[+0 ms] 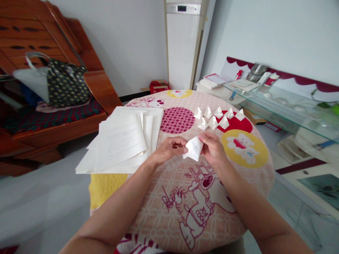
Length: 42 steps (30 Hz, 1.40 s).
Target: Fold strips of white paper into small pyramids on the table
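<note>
Both my hands pinch a small folded white paper piece just above the round table's patterned cloth. My left hand grips its left edge with closed fingers. My right hand holds the right side, fingers curled round it. To the left lies a loose stack of white paper sheets, hanging partly over the table's edge. Beyond my hands, several small folded white paper shapes stand in two rows on the cloth.
A wooden bench with a patterned bag stands at the left. A white standing air conditioner is behind the table. A glass shelf unit with books and containers runs along the right.
</note>
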### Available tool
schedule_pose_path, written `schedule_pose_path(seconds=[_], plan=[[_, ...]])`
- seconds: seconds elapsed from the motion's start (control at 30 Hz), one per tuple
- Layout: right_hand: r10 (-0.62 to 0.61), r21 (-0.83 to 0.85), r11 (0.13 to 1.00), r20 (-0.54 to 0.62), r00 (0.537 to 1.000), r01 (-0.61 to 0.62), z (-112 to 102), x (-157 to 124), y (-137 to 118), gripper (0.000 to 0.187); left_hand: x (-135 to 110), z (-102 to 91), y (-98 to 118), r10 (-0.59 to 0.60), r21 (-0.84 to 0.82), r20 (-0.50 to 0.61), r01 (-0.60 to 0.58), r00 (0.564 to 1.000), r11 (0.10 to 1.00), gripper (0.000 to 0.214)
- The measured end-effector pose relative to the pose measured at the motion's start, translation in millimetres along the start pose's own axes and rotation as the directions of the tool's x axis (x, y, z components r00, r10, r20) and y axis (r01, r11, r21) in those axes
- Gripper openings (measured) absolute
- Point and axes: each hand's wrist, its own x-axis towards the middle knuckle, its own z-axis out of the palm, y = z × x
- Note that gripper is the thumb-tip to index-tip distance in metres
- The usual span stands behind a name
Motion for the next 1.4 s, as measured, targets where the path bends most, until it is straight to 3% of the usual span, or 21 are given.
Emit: schedule_pose_path(seconds=[0.13,0.23,0.33,0.5,0.6,0.67,0.73,0.87,0.97,1.07,1.17,1.27,1.4], plan=[[-0.056,0.065,0.996,-0.012,0.998,0.057,-5,8,4,0.039,2,0.7,-3,-0.057,-0.083,0.08,0.064,0.995,0.994,0.023],[-0.058,0.118,0.991,0.027,0.998,0.054,-9,11,3,0.033,2,0.4,-3,-0.059,-0.234,-0.025,0.052,0.998,0.971,0.021],[-0.01,0.098,0.995,0.146,0.989,-0.005,-12,10,0,0.025,2,-2.9,-2,-0.08,-0.396,-0.154,0.013,0.985,0.918,0.019],[0.096,-0.174,0.984,0.303,0.948,-0.044,-16,5,-1,0.011,4,-10.7,0,-0.11,-0.514,-0.289,-0.057,0.951,0.856,0.016],[0.127,-0.412,0.911,0.264,0.956,-0.007,-16,7,6,0.006,3,-13.0,0,-0.04,-0.344,-0.362,-0.093,0.931,0.934,0.015],[0.02,-0.531,0.844,0.171,0.985,0.075,-15,8,9,0.015,2,-12.1,1,0.027,-0.131,-0.382,-0.083,0.924,0.988,0.014],[-0.124,-0.58,0.798,0.112,0.986,0.166,-12,6,10,0.027,0,-8.8,3,0.098,0.118,-0.379,-0.057,0.92,0.991,0.014],[-0.206,-0.488,0.835,0.155,0.966,0.256,-3,-1,5,0.03,-1,2.6,6,0.245,0.504,-0.326,-0.051,0.913,0.862,0.008],[-0.159,-0.372,0.899,0.216,0.963,0.231,4,-3,3,0.033,0,9.2,6,0.249,0.566,-0.272,-0.055,0.929,0.822,0.01],[-0.073,-0.283,0.95,0.215,0.974,0.133,5,-2,4,0.03,0,10.0,4,0.188,0.466,-0.221,-0.066,0.957,0.883,0.011],[-0.041,-0.158,0.985,0.173,0.984,0.069,2,1,5,0.022,1,7.8,1,0.123,0.199,-0.148,-0.092,0.981,0.976,0.026],[-0.026,-0.08,0.996,0.158,0.987,0.039,0,1,5,0.018,2,6.5,-2,0.08,-0.018,-0.105,-0.082,0.991,0.996,0.036],[-0.006,-0.137,0.99,0.197,0.98,0.033,-1,-1,2,0.016,2,6.0,-2,0.044,-0.055,-0.1,-0.05,0.994,0.997,0.039]])
